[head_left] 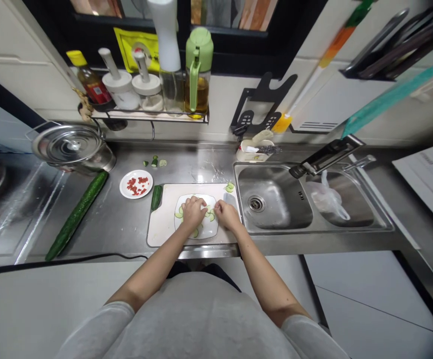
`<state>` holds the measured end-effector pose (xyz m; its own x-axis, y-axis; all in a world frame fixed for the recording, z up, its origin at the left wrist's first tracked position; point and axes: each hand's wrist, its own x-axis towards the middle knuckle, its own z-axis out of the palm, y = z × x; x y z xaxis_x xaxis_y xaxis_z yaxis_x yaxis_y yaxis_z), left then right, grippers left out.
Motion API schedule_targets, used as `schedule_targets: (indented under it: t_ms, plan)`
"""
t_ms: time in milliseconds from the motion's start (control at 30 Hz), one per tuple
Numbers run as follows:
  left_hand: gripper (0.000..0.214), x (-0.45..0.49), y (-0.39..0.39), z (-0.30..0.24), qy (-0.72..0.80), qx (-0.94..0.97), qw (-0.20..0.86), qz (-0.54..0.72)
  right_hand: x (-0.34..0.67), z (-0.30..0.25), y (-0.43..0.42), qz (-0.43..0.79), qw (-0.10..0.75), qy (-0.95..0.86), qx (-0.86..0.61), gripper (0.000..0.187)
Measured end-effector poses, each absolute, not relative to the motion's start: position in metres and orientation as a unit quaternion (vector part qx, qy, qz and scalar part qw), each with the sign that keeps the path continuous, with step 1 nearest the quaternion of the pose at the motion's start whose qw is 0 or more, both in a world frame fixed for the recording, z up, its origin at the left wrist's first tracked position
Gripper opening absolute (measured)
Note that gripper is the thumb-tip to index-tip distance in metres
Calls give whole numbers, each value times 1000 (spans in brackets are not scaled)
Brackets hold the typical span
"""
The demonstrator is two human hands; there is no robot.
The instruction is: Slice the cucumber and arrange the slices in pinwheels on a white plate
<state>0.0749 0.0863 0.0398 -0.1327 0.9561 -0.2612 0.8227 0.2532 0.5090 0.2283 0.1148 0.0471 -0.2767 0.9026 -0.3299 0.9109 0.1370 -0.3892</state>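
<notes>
A white plate (209, 230) with thin cucumber slices (179, 213) lies on a pale cutting board (162, 224). My left hand (193, 212) rests over the plate with its fingers curled down onto the slices. My right hand (226, 214) is at the plate's right rim, fingers pinched near a slice (212, 216). A short cucumber piece (156, 196) lies at the board's left edge. A few slices (230, 187) sit at the board's far right corner. What either hand holds is too small to make out.
A whole long cucumber (77, 215) lies on the steel counter at left, beside a lidded pot (72, 147). A small dish of red bits (136, 184) stands behind the board. A double sink (276, 197) with a faucet (326, 155) is at right. Bottles fill a shelf (149, 115) behind.
</notes>
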Motion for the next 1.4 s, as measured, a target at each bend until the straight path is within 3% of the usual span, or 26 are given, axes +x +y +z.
schedule_targets:
  t_ms: [600,1000,1400]
  plan:
    - [13,59,76,41,767,574,268,98,185,51,120,-203,136,773,585,26]
    - [13,59,74,41,767,568,277,106,209,64,124,-226,63,792,564,24]
    - [13,72,79,40,748,592,283,102,222,61,117,-213,102,851,470,26]
